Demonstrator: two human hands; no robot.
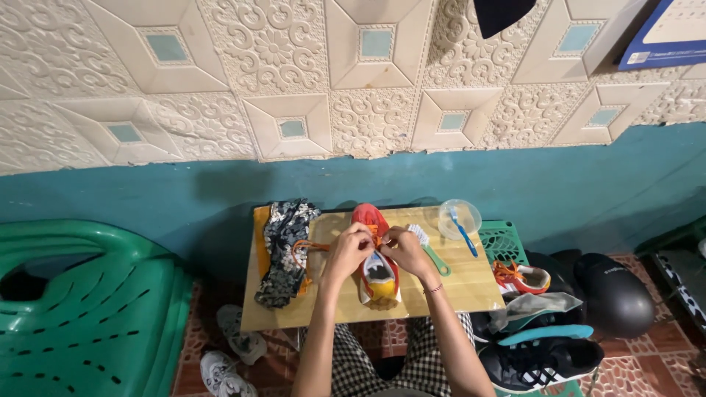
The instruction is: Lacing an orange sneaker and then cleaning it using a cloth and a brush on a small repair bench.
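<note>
A red and orange sneaker (376, 273) with a yellow heel stands on a small wooden table (471, 283), toe pointing at the wall. My left hand (348, 250) and my right hand (403, 248) meet over its middle, each with fingers pinched on the orange shoelace (309, 245). One end of the lace trails left across the table toward a dark patterned cloth (285, 250). My hands hide the eyelets.
A green-handled scrub brush (428, 248) lies right of the shoe. Behind it is a clear bowl with a blue toothbrush (460, 226). More shoes lie on the right, including a black sneaker (540, 362) and a second orange one (521, 277). A green plastic chair (88, 309) stands left.
</note>
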